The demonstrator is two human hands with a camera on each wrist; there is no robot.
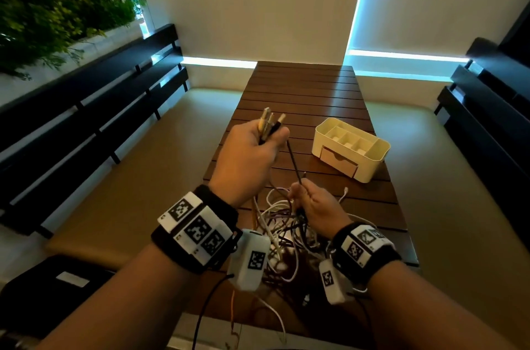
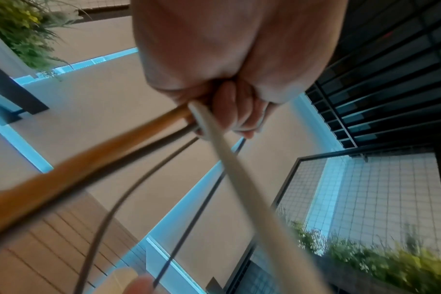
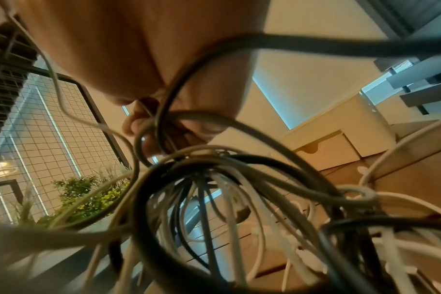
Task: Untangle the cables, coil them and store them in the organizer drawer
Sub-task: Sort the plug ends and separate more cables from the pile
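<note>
The left hand (image 1: 249,154) was up above the table (image 1: 309,86), fist curled round a bunch of cable ends, and the plugs (image 1: 268,120) stuck out past the knuckles, fanned a little. From the left wrist view, an orange cable (image 2: 93,157), a white cable (image 2: 229,171) and thin dark ones ran out of that fist, with the fingers (image 2: 229,107) wrapped tight on them. The right hand (image 1: 312,206) was lower and nearer, pinching a black cable (image 1: 294,162) that ran taut up to the left fist. Below both hands sat the tangle (image 1: 284,235), a heap of white, black and brown cables on the near end of the table, some strands trailing over the near edge. In the right wrist view the loops (image 3: 214,199) crowded right up against the camera, and the fingers were half hidden behind them. The organizer (image 1: 351,146) stood on the table to the right, beyond the heap and apart from it, cream-coloured, open compartments on top. Its drawer (image 1: 339,162) was closed, also visible in the right wrist view (image 3: 327,147). A dark bench (image 1: 94,109) ran along the left, plants (image 1: 48,5) behind it.
</note>
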